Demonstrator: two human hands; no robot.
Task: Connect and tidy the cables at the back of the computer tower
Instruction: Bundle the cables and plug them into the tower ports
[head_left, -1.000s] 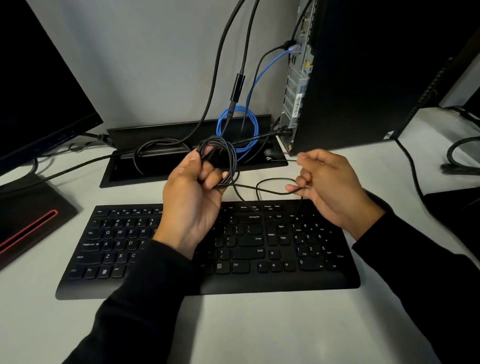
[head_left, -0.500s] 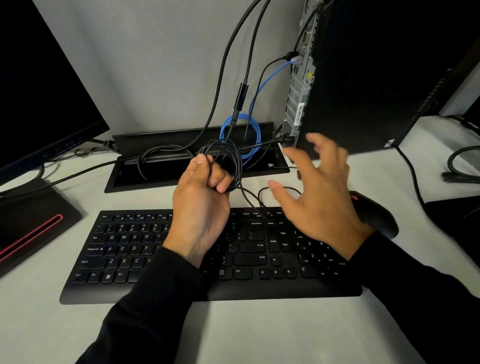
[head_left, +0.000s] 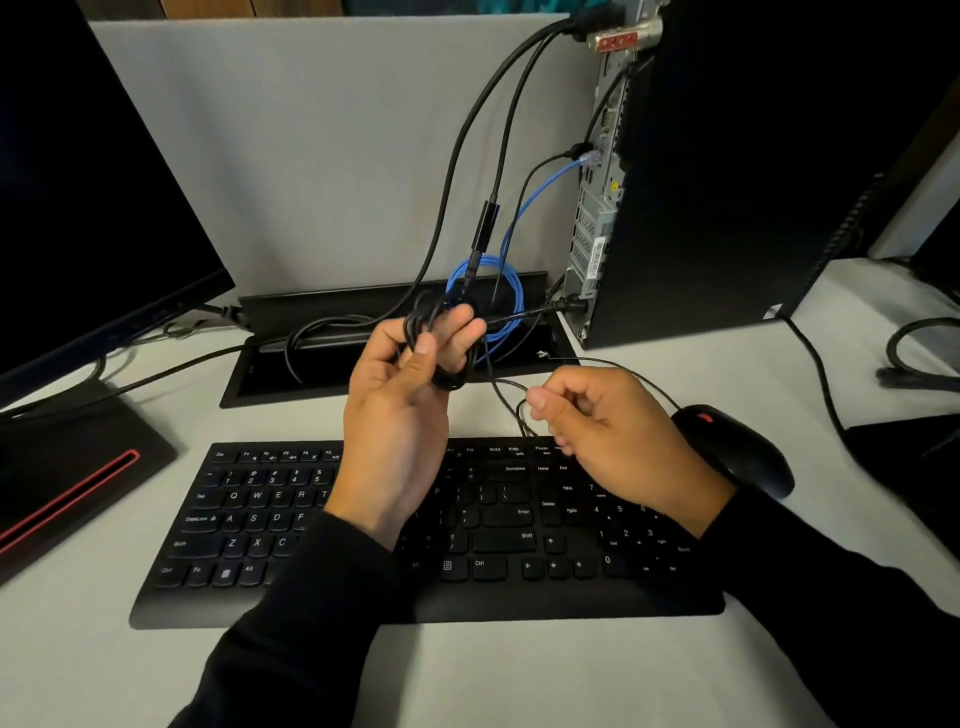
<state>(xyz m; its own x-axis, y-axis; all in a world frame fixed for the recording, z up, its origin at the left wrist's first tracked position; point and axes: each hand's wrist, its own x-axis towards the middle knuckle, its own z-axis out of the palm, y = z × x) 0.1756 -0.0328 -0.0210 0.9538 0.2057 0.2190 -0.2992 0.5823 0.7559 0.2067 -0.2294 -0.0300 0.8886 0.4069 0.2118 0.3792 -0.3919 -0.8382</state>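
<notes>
Lighting: even, soft, from overhead; dim-ish overall. Shadows: faint, under keyboard (head_left: 426, 613) front edge. Computer tower (head_left: 737, 171) side & monitor (head_left: 78, 208) near-black, no detail. Glare: none. Wide-angle bowing at edges. Slight softness, compression noise in darks.

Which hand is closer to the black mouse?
Right. The right hand sits just left of the mouse, pinching a thin cable. The left hand is farther left, gripping the coiled black cable.
</notes>
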